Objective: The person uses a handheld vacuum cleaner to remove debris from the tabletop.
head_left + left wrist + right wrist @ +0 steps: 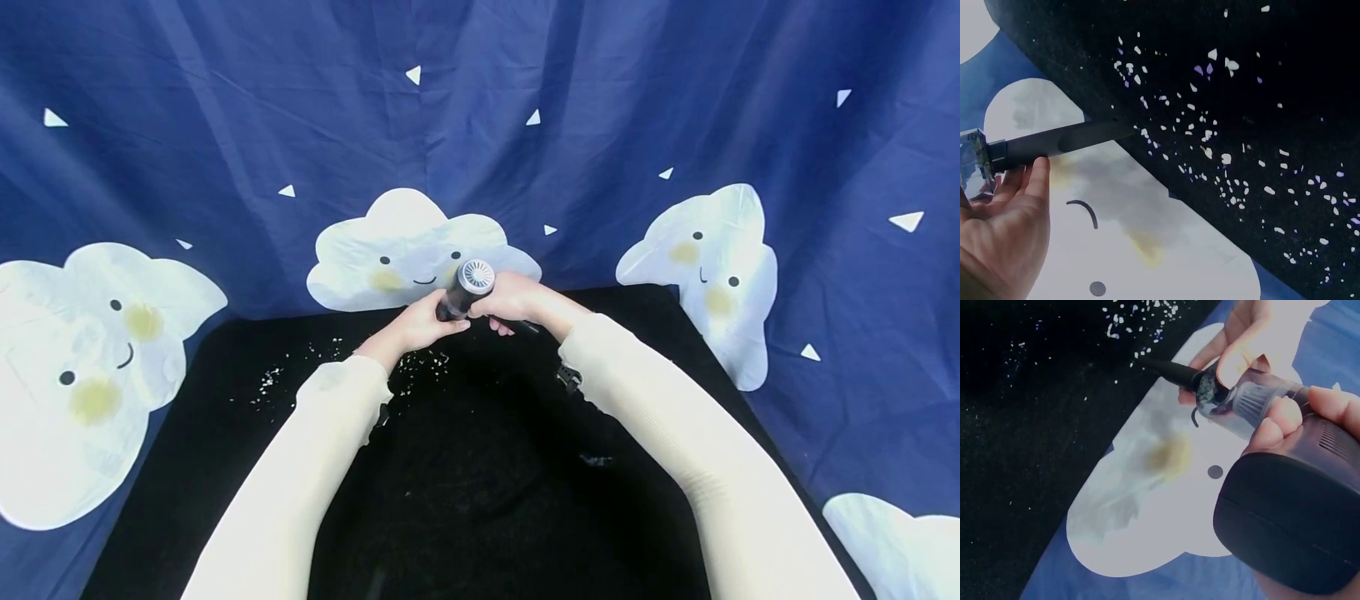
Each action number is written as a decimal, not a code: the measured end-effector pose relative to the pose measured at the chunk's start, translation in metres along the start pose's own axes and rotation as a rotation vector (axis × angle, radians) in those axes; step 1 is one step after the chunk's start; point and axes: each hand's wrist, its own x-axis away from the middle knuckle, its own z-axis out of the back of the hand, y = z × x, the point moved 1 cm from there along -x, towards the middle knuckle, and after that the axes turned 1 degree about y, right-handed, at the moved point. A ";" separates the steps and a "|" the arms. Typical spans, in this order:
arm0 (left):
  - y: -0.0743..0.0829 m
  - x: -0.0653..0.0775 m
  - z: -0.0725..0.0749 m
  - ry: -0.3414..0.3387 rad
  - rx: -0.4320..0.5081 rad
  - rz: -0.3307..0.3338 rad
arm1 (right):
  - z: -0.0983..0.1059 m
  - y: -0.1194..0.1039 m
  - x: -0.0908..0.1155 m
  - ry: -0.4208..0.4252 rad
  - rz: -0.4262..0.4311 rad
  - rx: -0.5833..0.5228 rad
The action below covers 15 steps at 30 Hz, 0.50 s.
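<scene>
A handheld vacuum cleaner [465, 287] with a dark body and a clear dust cup [1241, 403] is held up near the table's far edge. My right hand [517, 296] grips its handle end. My left hand [423, 323] holds the front, its thumb on the dark collar beside the dust cup. A flat black nozzle [1060, 142] extends from the cup toward scattered white bits [1210, 134] on the black cloth. Dark and pale matter shows inside the cup. In the right wrist view, the handle base [1291, 519] covers part of my right hand.
The black cloth [510, 500] covers the table. More white bits [270, 379] lie left of my left forearm. A small, unclear shiny patch [596, 460] shows at right. A blue curtain [480, 108] with smiling clouds hangs behind and at both sides.
</scene>
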 end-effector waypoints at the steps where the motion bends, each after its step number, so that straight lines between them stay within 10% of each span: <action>1: 0.000 0.001 0.001 -0.001 -0.001 0.002 | -0.001 0.000 0.000 0.001 0.003 -0.008; 15: -0.008 0.002 0.005 -0.001 0.025 -0.020 | -0.014 0.004 -0.009 0.063 0.004 -0.028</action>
